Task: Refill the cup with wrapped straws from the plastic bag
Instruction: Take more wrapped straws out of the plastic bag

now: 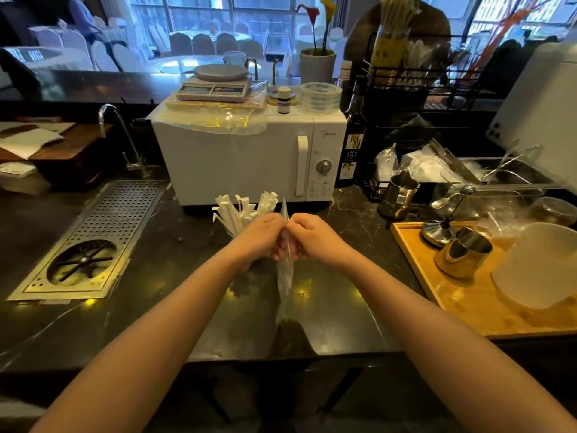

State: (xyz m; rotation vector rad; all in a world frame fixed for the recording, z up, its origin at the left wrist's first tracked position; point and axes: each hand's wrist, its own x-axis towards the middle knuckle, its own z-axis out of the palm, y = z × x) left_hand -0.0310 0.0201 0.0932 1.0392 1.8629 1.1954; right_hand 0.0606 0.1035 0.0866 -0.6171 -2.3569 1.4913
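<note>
Dark, glossy marble counter (327,307) in a café bar carries the work, with a white microwave (249,157) behind it. Left hand (260,234) and right hand (315,235) meet knuckle to knuckle, fingertips of each pinched on the top edge of the plastic bag (285,276), which hangs down between them edge-on to the camera. Judging by that grip, the mouth is about to be pulled apart. Clear film like this looks thin, limp and slippery, so a firm pinch close to the opening on both sides seems wise. Wrapped straws (242,210) already fan out just behind the left hand; their cup is hidden by that hand. Paper-wrapped straws should be light and bendable, best taken as a loose bundle near the middle
</note>
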